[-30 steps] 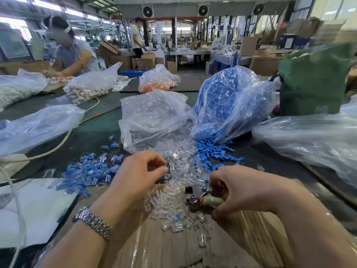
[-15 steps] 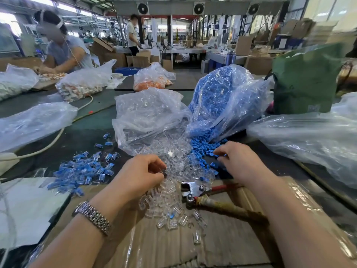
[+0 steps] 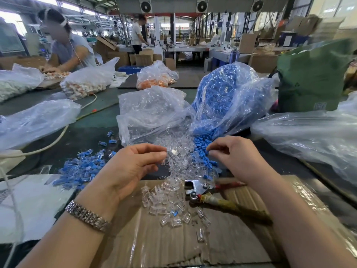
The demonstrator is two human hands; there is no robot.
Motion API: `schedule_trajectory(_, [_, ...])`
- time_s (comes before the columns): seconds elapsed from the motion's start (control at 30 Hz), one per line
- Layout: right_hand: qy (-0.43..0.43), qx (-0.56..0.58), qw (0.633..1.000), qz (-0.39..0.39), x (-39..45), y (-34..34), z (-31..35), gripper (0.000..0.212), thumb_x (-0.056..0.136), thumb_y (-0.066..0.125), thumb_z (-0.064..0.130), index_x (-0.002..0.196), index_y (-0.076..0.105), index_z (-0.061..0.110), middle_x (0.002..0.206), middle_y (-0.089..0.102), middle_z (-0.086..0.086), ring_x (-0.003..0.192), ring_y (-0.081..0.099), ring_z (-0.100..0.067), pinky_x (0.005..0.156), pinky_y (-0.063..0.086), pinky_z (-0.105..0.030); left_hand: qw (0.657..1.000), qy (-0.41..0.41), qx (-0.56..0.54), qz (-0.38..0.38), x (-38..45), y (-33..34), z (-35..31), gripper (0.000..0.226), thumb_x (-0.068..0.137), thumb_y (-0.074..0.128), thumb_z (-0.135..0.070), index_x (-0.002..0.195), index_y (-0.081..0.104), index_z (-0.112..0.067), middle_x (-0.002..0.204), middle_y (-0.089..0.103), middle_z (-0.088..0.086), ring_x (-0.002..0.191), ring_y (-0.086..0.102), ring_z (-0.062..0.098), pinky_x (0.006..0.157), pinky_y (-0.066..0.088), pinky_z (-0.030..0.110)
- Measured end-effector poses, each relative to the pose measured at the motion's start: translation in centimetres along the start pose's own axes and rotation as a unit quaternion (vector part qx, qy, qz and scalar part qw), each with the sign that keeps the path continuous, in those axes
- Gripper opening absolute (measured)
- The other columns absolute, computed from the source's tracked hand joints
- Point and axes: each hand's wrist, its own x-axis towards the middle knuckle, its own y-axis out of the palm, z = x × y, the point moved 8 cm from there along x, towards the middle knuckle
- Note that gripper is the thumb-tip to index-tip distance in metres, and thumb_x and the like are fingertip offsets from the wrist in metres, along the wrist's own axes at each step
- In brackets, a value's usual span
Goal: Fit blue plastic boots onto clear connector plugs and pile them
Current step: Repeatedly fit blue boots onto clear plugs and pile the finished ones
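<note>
The right hand [image 3: 234, 157] has left the crimping pliers [image 3: 201, 190], which it gripped a second ago; the tool now lies loose on the cardboard sheet [image 3: 173, 246] at about 5 o'clock from the spilled clear plugs [image 3: 179, 163]. That hand now sits at 3 o'clock of the plugs, its fingertips pinched on what looks like a blue boot from the loose blue boots [image 3: 204, 147] spilling from the blue bag [image 3: 228, 89]. The left hand [image 3: 133, 167] has risen slightly at 9 o'clock, thumb and forefinger pressed together, seemingly on a clear plug, though the piece is too small to confirm. Judging from this, both parts are in hand and joining comes next. The finished pile [image 3: 81, 169] lies at 9 o'clock, well apart.
</note>
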Motion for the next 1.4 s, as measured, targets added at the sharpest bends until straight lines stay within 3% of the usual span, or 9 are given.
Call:
schedule_trajectory(0.1, [-0.038,0.137,0.99,0.001,-1.0,0.1,2.9,0.008,0.087,0.079,0.021,0.088,0.076,0.028,0.078,0.073,0.016,0.073,0.066,0.005,0.07,0.048,-0.007,0.988,-0.035,-0.143,0.034,0.0,0.9,0.6,0.02,0.069,0.074,0.002,0.089,0.076,0.001,0.091,0.075,0.018,0.079,0.074,0.022,0.067,0.062,0.025])
schedule_trajectory(0.23, [-0.084,0.199,0.976,0.004,-2.0,0.1,5.8,0.009,0.089,0.076,0.017,0.091,0.076,0.026,0.083,0.075,0.013,0.08,0.069,-0.002,0.08,0.053,-0.016,0.979,-0.053,-0.189,0.062,-0.2,1.8,1.1,0.019,0.073,0.07,0.008,0.088,0.079,0.0,0.101,0.074,0.026,0.094,0.076,0.03,0.07,0.061,0.025])
schedule_trajectory(0.33, [-0.112,0.205,0.972,-0.005,-2.5,-0.1,6.8,0.009,0.09,0.075,0.015,0.093,0.076,0.024,0.085,0.075,0.012,0.085,0.07,-0.005,0.083,0.055,-0.02,0.98,-0.05,-0.181,0.072,-0.4,2.3,1.0,0.019,0.075,0.071,0.006,0.09,0.08,-0.001,0.103,0.074,0.026,0.094,0.076,0.03,0.069,0.061,0.025])
schedule_trajectory(0.47, [-0.151,0.192,0.969,-0.023,-3.1,-0.5,7.8,0.01,0.09,0.075,0.014,0.092,0.074,0.024,0.085,0.072,0.013,0.086,0.069,-0.006,0.081,0.051,-0.014,0.986,-0.044,-0.148,0.067,-0.7,2.5,0.9,0.017,0.073,0.073,0.002,0.087,0.081,-0.004,0.092,0.076,0.017,0.081,0.076,0.021,0.059,0.059,0.02])
schedule_trajectory(0.7, [-0.211,0.116,0.97,-0.016,-3.7,-0.9,9.2,0.009,0.091,0.074,0.01,0.097,0.075,0.016,0.092,0.068,0.008,0.088,0.065,-0.009,0.082,0.052,-0.023,0.982,-0.034,-0.163,0.089,-0.7,3.2,0.7,0.017,0.071,0.071,0.008,0.082,0.079,-0.001,0.088,0.076,0.019,0.081,0.077,0.025,0.067,0.061,0.023])
schedule_trajectory(1.03, [-0.174,0.088,0.98,0.025,-3.3,0.2,8.6,0.011,0.092,0.074,0.018,0.101,0.072,0.024,0.091,0.068,0.012,0.089,0.063,-0.003,0.083,0.051,-0.024,0.989,-0.003,-0.099,0.114,-0.9,3.6,0.6,0.029,0.072,0.073,0.009,0.1,0.077,0.003,0.106,0.074,0.025,0.092,0.076,0.031,0.076,0.061,0.027])
schedule_trajectory(1.13, [-0.096,0.009,0.989,0.115,-3.2,-0.1,5.9,0.028,0.082,0.082,0.039,0.102,0.062,0.035,0.093,0.064,0.017,0.088,0.06,0.004,0.08,0.047,-0.018,0.99,-0.001,-0.106,0.096,-0.8,3.1,0.4,0.027,0.072,0.072,0.008,0.099,0.077,0.004,0.106,0.074,0.027,0.092,0.076,0.03,0.074,0.061,0.026])
schedule_trajectory(1.27, [-0.02,-0.195,0.926,0.322,-5.1,1.6,2.3,0.056,0.065,0.087,0.056,0.108,0.056,0.039,0.103,0.053,0.019,0.097,0.052,0.002,0.085,0.046,-0.023,0.99,-0.001,-0.116,0.081,-0.6,2.5,0.5,0.029,0.071,0.074,0.007,0.1,0.076,0.005,0.106,0.073,0.028,0.091,0.076,0.03,0.074,0.062,0.028])
schedule_trajectory(1.4, [-0.023,-0.208,0.924,0.32,-5.1,1.9,2.7,0.047,0.072,0.083,0.047,0.112,0.061,0.034,0.103,0.058,0.015,0.097,0.055,-0.005,0.088,0.051,-0.027,0.99,0.0,-0.123,0.069,-0.4,2.1,0.5,0.026,0.072,0.074,0.006,0.097,0.078,0.002,0.105,0.073,0.028,0.091,0.076,0.03,0.074,0.062,0.028])
